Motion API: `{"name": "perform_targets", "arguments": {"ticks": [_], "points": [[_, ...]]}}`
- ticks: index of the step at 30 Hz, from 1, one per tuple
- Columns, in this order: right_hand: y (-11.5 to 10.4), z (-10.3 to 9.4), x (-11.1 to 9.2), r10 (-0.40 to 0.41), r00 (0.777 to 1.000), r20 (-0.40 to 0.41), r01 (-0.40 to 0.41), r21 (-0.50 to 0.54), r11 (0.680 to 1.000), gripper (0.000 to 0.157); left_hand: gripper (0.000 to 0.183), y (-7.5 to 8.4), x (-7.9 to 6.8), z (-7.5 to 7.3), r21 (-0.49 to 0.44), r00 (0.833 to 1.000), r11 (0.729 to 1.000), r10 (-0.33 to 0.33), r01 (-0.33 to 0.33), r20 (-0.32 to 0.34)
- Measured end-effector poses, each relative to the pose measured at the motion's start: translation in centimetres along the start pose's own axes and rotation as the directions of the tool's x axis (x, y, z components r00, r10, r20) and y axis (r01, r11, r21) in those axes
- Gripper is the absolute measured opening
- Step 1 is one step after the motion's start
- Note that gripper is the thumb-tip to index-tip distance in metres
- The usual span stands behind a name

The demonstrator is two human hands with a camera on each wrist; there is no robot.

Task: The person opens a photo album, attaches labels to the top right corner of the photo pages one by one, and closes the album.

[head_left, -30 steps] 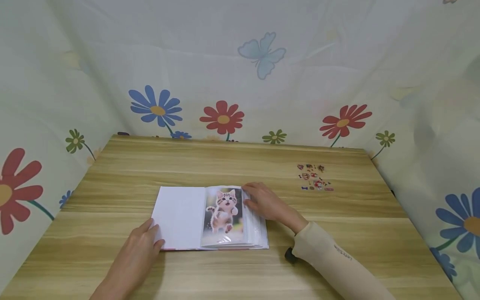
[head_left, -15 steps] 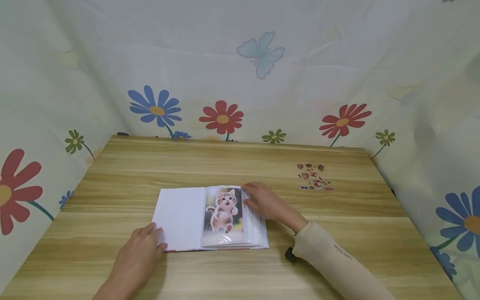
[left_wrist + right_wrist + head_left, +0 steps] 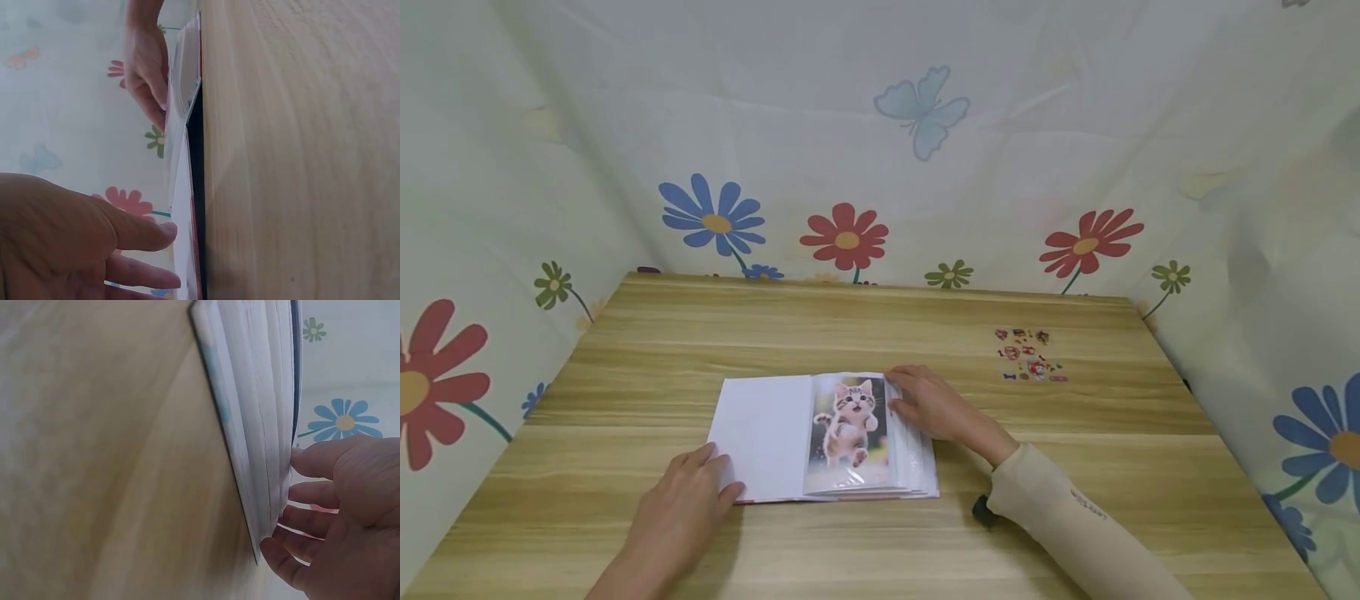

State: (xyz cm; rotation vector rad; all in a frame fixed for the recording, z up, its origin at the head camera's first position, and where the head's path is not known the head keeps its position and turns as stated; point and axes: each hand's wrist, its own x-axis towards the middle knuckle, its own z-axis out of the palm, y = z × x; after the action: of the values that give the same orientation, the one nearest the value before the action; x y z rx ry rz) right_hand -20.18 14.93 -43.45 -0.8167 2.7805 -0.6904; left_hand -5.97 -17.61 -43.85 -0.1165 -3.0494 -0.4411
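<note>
A photo album (image 3: 767, 433) lies open on the table, its left side a blank white inner cover. On its right side, a clear sleeve holds a kitten photo (image 3: 850, 425). My left hand (image 3: 681, 500) rests on the lower left corner of the cover; in the left wrist view its fairly straight thumb and fingers touch the white surface, and the cover tilts up slightly from the table. My right hand (image 3: 932, 404) touches the right edge of the pages. The right wrist view shows its fingertips (image 3: 303, 461) against the fanned page edges (image 3: 262, 394).
A clear sticker sheet (image 3: 1030, 356) with small colourful pictures lies at the back right of the wood-grain table (image 3: 820, 325). Flower-printed cloth (image 3: 775, 100) hangs behind the table and along both sides. Near the right sleeve (image 3: 1060, 517) is a small black thing (image 3: 983, 510).
My left hand has slid a little to the right, further onto the white cover, whose far left corner has shifted slightly. My right hand stays at the page edge.
</note>
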Motion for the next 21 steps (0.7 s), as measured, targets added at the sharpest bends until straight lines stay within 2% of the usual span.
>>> {"name": "perform_targets", "arguments": {"ticks": [5, 9, 16, 21], "points": [[0.2, 0.0, 0.0, -0.016, 1.000, -0.007, 0.016, 0.013, 1.000, 0.051, 0.037, 0.5, 0.1, -0.1, -0.024, 1.000, 1.000, 0.005, -0.006, -0.028], [0.3, 0.0, -0.1, -0.033, 0.999, -0.021, 0.033, 0.024, 0.999, 0.051, 0.042, 1.0, 0.3, -0.1, -0.027, 0.993, 0.998, 0.054, -0.057, -0.104], [0.8, 0.0, -0.3, -0.044, 0.997, -0.070, 0.048, 0.052, 0.998, 0.050, 0.047, 2.1, 1.1, 0.1, -0.015, 0.952, 0.982, 0.179, -0.189, -0.247], [1.4, -0.2, -0.7, -0.037, 0.993, -0.112, 0.044, 0.056, 0.998, 0.045, 0.050, 3.2, 2.0, 0.1, -0.014, 0.936, 0.969, 0.235, -0.247, -0.263]]}}
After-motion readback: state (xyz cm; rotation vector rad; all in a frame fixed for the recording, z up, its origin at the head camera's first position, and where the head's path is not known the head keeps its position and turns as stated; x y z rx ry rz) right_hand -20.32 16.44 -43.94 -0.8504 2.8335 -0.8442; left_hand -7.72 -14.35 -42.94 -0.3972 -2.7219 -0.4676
